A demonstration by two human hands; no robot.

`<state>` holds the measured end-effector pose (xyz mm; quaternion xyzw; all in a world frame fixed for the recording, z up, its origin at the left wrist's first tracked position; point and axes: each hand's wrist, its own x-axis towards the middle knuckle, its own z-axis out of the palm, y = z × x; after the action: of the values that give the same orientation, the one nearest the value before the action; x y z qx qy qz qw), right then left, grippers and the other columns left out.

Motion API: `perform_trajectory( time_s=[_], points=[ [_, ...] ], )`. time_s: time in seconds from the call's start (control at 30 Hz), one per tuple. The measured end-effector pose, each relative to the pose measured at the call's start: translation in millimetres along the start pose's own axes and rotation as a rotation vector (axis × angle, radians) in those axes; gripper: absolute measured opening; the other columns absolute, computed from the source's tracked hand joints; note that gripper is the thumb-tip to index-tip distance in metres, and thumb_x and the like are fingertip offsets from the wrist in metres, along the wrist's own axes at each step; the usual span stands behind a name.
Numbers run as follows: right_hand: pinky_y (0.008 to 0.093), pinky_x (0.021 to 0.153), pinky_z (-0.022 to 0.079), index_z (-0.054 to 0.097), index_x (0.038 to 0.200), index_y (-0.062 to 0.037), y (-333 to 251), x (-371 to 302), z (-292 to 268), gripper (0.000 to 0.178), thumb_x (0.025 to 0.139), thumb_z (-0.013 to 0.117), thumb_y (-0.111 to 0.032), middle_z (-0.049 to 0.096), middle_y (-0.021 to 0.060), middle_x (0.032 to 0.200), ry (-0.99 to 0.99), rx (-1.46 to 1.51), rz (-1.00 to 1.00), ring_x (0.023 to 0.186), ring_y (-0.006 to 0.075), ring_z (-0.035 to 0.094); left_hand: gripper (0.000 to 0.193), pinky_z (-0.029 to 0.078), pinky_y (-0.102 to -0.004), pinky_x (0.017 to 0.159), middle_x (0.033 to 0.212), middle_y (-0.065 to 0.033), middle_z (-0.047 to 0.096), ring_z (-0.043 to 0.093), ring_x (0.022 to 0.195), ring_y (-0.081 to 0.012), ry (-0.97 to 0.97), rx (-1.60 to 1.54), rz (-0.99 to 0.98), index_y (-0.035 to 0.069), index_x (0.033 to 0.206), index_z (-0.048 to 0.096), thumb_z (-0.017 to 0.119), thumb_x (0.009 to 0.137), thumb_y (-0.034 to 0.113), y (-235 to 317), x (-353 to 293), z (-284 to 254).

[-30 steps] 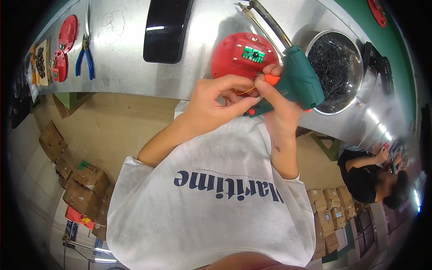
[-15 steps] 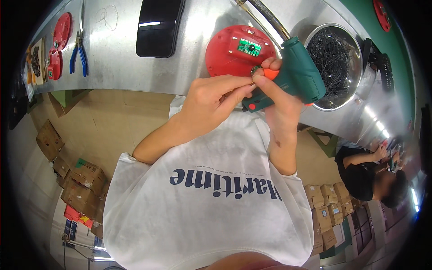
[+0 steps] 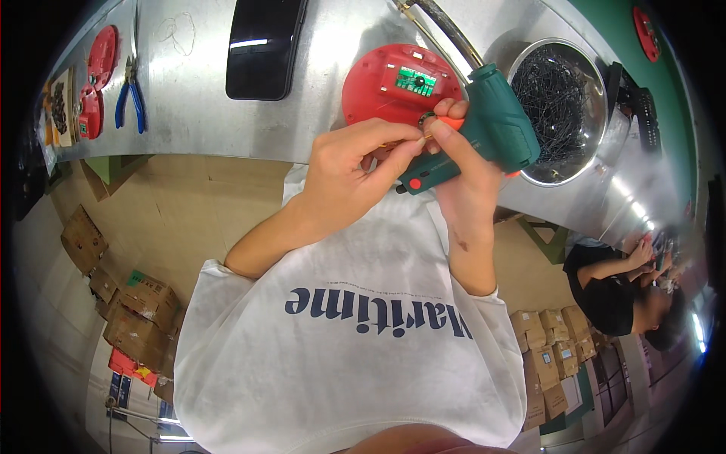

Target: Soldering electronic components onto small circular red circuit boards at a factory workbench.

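Observation:
My right hand (image 3: 470, 168) is wrapped around a green soldering gun (image 3: 499, 121) with an orange trigger, its long nose pointing up and away. Thumb and fingertips of that hand meet near the trigger. Close against them, my left hand (image 3: 355, 163) is closed in a pinch on a thin yellowish wire (image 3: 392, 144). The wire's end at the fingertips is too small to follow. Just beyond both hands lies a round red plastic housing (image 3: 370, 87), partly covered by the hands and gun. A small green circuit board (image 3: 414, 81) is set in it.
A metal bowl (image 3: 597, 129) of thin black leads (image 3: 552, 106) stands right of the gun. A black phone (image 3: 262, 49) lies left of the housing. Farther left are blue-handled pliers (image 3: 130, 102) and red plastic parts (image 3: 101, 57). Another person (image 3: 605, 280) works at right.
Both hands and the soldering gun have shifted slightly left. The yellowish wire shows more clearly between my left fingers. The red housing sits a little farther left in view.

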<state>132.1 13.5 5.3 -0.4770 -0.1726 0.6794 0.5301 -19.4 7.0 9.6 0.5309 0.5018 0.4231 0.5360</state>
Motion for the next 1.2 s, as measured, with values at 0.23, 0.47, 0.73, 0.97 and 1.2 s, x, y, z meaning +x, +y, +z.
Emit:
perform_trajectory(
  time_s=[0.23,0.47,0.73,0.97,1.2],
  points=[
    [0.0289,0.074,0.047,0.056,0.103,-0.0013,1,-1,1,0.025,0.081,0.062,0.006,0.059,0.0108,0.104,-0.018,0.119,0.029,0.084,0.0174,0.058,0.012,0.049,-0.0204,0.054,0.086,-0.0078,0.071,0.064,0.067,-0.0091,0.029,-0.088,-0.018,-0.002,0.096,0.068,0.066,0.085,-0.001,-6,-1,3],
    [0.0283,0.074,0.046,0.056,0.103,-0.0022,1,-2,5,0.023,0.082,0.061,0.006,0.059,0.0108,0.103,0.005,0.093,0.028,0.084,0.0172,0.057,0.012,0.043,-0.0177,0.051,0.082,-0.0052,0.071,0.063,0.066,-0.0065,0.023,-0.064,-0.066,-0.001,0.096,0.069,0.067,0.085,0.001,-2,-1,2],
    [0.0284,0.073,0.048,0.057,0.104,0.0002,1,-6,3,0.027,0.079,0.063,0.009,0.059,0.013,0.105,0.04,-0.124,-0.095,0.085,0.0185,0.06,0.013,0.045,-0.0236,0.05,0.078,-0.0078,0.068,0.06,0.057,-0.0135,0.01,0.233,0.124,0.0,0.092,0.069,0.069,0.079,-0.002,2,1,-2],
    [0.0295,0.071,0.048,0.056,0.105,0.0006,-1,-8,-2,0.027,0.081,0.062,0.009,0.058,0.0141,0.106,0.001,-0.307,-0.233,0.087,0.0194,0.061,0.013,0.047,-0.0268,0.055,0.081,-0.0071,0.068,0.061,0.063,-0.0179,0.037,0.29,0.222,0.002,0.087,0.07,0.071,0.075,-0.002,-5,2,-4],
    [0.0294,0.066,0.044,0.054,0.103,0.0007,-17,-33,-35,0.019,0.086,0.06,-0.007,0.056,0.0138,0.104,0.034,-0.25,-0.139,0.082,0.0197,0.059,0.01,0.047,-0.0275,0.079,0.123,-0.0116,0.058,0.053,0.103,-0.0193,0.228,0.286,0.169,0.001,0.084,0.072,0.072,0.075,-0.003,-20,19,3]
  ],
)
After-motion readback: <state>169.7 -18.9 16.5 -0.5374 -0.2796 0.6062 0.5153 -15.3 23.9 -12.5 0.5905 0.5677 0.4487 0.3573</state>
